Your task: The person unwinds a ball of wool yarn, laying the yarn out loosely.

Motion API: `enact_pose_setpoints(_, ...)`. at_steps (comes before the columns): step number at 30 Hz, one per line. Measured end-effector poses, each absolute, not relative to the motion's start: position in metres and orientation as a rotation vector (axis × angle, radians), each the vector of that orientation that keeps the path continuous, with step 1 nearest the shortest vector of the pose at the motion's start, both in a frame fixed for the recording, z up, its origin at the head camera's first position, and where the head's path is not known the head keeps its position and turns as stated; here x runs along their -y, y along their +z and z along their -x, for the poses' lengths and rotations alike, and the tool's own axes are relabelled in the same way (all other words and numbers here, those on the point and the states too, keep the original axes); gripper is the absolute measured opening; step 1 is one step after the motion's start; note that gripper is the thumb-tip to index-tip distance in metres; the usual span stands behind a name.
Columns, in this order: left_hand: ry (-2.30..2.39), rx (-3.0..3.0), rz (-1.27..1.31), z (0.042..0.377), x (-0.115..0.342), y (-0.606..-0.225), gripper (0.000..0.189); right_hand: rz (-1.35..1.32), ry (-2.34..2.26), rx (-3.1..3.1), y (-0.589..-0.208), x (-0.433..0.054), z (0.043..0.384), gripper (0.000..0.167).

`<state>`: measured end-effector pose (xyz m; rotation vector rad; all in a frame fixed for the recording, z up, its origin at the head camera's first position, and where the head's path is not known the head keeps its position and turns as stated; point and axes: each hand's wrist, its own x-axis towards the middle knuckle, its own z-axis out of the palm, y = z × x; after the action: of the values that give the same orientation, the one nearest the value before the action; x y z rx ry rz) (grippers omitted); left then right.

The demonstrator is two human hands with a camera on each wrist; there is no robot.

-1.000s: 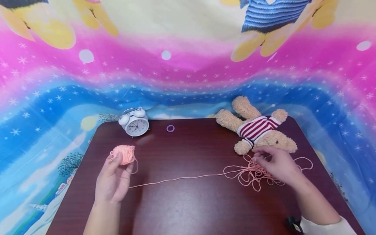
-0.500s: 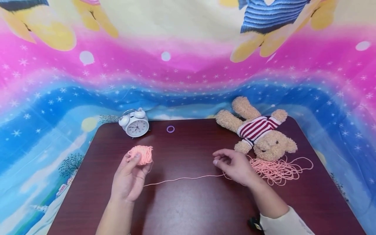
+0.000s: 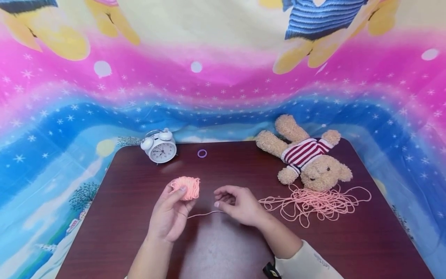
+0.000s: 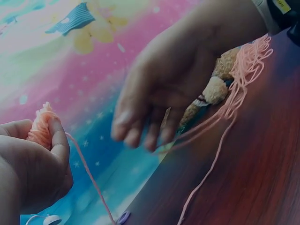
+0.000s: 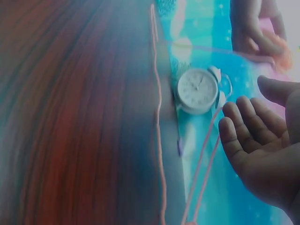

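A small wound bundle of peach yarn [image 3: 189, 187] is pinched between the thumb and fingers of my left hand [image 3: 166, 217], raised over the table. A strand [image 4: 89, 173] trails down from the bundle in the left wrist view. To its right, my right hand [image 3: 242, 205] hovers with loosely bent fingers. The right wrist view shows its palm [image 5: 262, 164] bare, with two yarn lines [image 5: 204, 164] passing near the fingertips. A loose tangled pile of the same yarn [image 3: 317, 203] lies on the right of the table, and one strand [image 3: 205, 214] runs left from it.
A teddy bear [image 3: 306, 153] in a red-and-white striped top lies at the back right, its head against the yarn pile. A white twin-bell alarm clock [image 3: 162, 151] stands at the back left. Beside it lies a purple ring [image 3: 202, 150]. A patterned cloth [image 3: 223, 100] hangs behind the dark table [image 3: 216, 252].
My right hand has moved left from the yarn pile towards the bundle. My left hand has moved right with the yarn bundle still in its grip. The bear and clock stay put.
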<state>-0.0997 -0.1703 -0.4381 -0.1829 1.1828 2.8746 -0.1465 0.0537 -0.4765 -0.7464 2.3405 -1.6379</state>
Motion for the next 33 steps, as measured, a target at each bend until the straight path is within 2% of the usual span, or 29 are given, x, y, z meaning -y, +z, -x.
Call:
enact_pose_setpoints(7,2.839,-1.187,0.196,0.100,0.158,-0.440,0.028,0.802,-1.677,-2.295,-0.470,-0.029,0.140,0.035)
enact_pose_setpoints(10,2.835,-1.188,0.190,0.099,0.157,-0.440,0.026,0.793,-1.684,-2.317,-0.467,-0.023,0.139,0.030)
enact_pose_setpoints(14,2.835,-1.209,0.193,0.099,0.161,-0.440,0.026,0.796,-1.657,-2.408,-0.465,-0.022,0.139,0.014)
enact_pose_setpoints(19,2.851,-1.239,0.205,0.099,0.169,-0.442,0.027,0.793,-1.661,-2.475,-0.463,-0.030,0.141,0.005)
enact_pose_setpoints(33,2.915,-1.282,0.186,0.096,0.199,-0.448,0.027,0.697,-1.724,-2.457,-0.452,-0.080,0.144,0.007)
